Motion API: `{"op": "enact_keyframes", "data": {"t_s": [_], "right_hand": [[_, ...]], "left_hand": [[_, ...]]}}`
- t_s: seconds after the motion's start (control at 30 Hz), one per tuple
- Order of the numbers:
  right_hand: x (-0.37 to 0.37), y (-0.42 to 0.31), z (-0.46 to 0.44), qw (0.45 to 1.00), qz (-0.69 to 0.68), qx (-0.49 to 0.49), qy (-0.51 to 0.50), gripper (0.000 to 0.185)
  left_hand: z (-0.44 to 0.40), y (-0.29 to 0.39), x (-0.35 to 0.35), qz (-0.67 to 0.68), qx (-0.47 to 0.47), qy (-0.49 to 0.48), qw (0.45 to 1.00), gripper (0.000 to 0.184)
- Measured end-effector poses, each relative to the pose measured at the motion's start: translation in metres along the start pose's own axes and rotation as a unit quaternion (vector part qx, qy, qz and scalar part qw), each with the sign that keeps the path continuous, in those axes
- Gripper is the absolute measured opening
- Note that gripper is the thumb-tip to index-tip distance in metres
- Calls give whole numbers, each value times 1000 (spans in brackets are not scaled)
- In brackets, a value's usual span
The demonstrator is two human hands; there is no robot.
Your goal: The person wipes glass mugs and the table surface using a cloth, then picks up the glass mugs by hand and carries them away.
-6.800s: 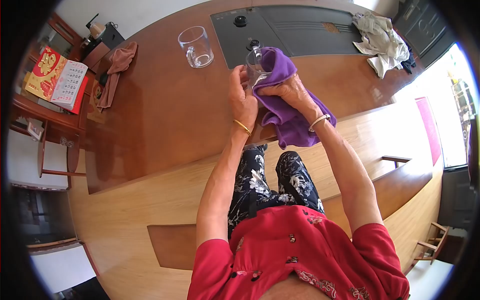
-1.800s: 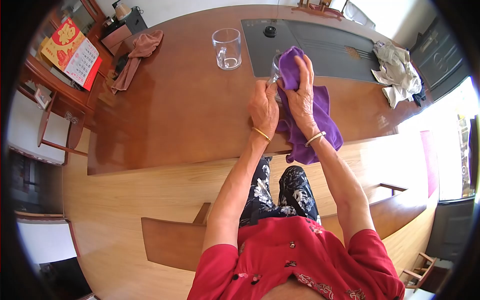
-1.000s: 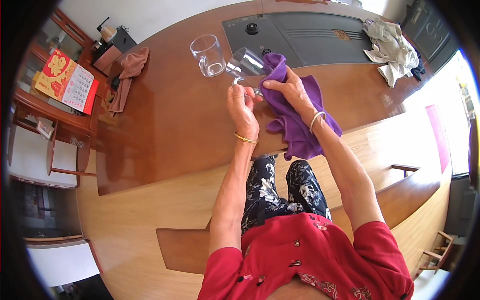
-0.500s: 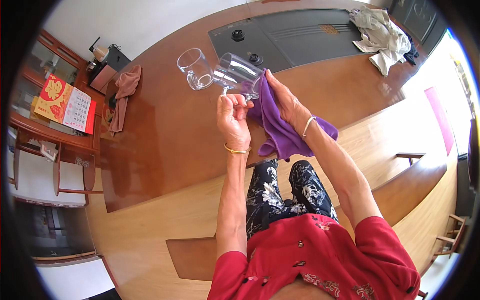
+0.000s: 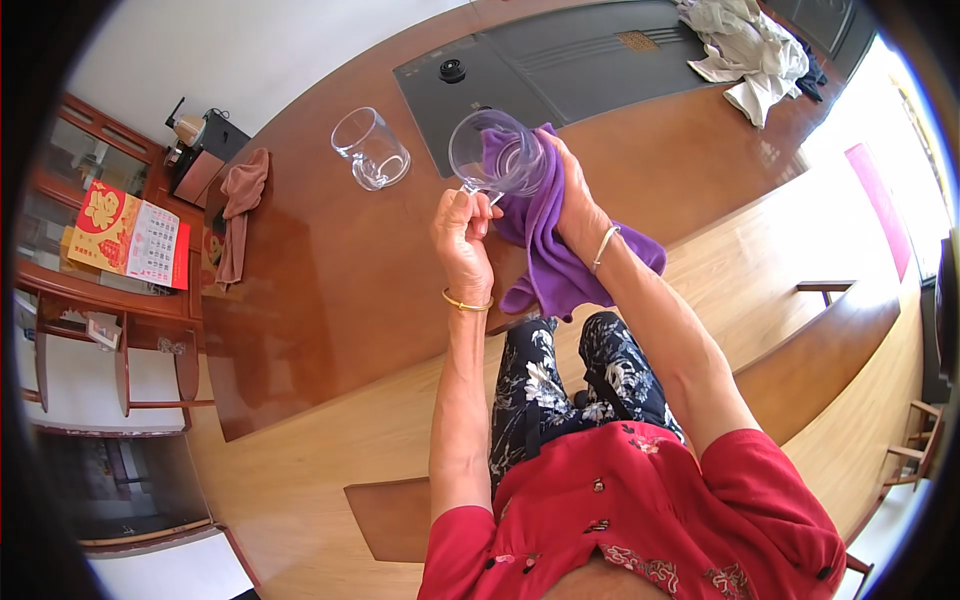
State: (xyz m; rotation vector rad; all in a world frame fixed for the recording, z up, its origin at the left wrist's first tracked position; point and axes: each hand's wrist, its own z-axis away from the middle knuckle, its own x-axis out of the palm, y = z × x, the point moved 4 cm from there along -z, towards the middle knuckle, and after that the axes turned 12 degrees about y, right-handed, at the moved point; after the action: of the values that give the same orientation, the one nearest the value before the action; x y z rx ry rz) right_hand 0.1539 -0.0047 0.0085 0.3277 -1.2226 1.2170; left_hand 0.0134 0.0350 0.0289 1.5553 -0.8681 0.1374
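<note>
My left hand (image 5: 464, 240) is closed around the handle of a clear glass mug (image 5: 478, 145), held tilted above the table with its mouth toward the upper left. A purple cloth (image 5: 545, 250) is gripped in my right hand (image 5: 578, 195), which presses it against the outside and base of the mug. The cloth's loose end hangs down below my right wrist. A second glass mug (image 5: 371, 150) stands on the table to the left of the held one, apart from both hands.
The brown wooden table (image 5: 300, 300) has a dark inset panel (image 5: 560, 65) with a round black knob (image 5: 452, 70). Pale crumpled cloths (image 5: 750, 60) lie at the far right, and a brown cloth (image 5: 238, 210) hangs at the left end. A wooden bench (image 5: 820, 365) is at right.
The held mug has turned so its mouth faces more toward me. My right hand and the cloth have shifted round its base. The whole view has moved slightly.
</note>
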Motion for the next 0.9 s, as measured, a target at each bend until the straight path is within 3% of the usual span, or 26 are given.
{"op": "enact_keyframes", "data": {"t_s": [0.13, 0.2, 0.43, 0.5, 0.63, 0.7, 0.83, 0.9], "right_hand": [[-15, -2, -22, 999, -4, -37, 31, 20], [-19, 0, -34, 999, -34, 8, -33, 18], [-11, 1, -28, 996, -52, 49, -58, 20], [-11, -5, -22, 999, -2, -47, -10, 21], [-6, -8, -15, 992, 68, -104, 13, 21], [-4, -13, -11, 968, 146, -201, 25, 21], [-4, -16, -6, 961, 163, -221, 22, 21], [-5, -19, -9, 930, 234, -277, 63, 23]], "left_hand": [[7, 9, 9, -75, 23, 22, 997, 32], [6, 7, 8, -79, 36, 9, 996, 31], [13, 7, 5, -180, 79, -34, 980, 33], [14, 4, 6, -170, 84, -37, 981, 33], [16, 7, 4, -165, 134, -34, 977, 33], [19, 8, 7, -166, 154, -40, 973, 34], [25, 13, 8, -231, 151, -48, 960, 32], [25, 12, 7, -219, 159, -51, 961, 32]]}}
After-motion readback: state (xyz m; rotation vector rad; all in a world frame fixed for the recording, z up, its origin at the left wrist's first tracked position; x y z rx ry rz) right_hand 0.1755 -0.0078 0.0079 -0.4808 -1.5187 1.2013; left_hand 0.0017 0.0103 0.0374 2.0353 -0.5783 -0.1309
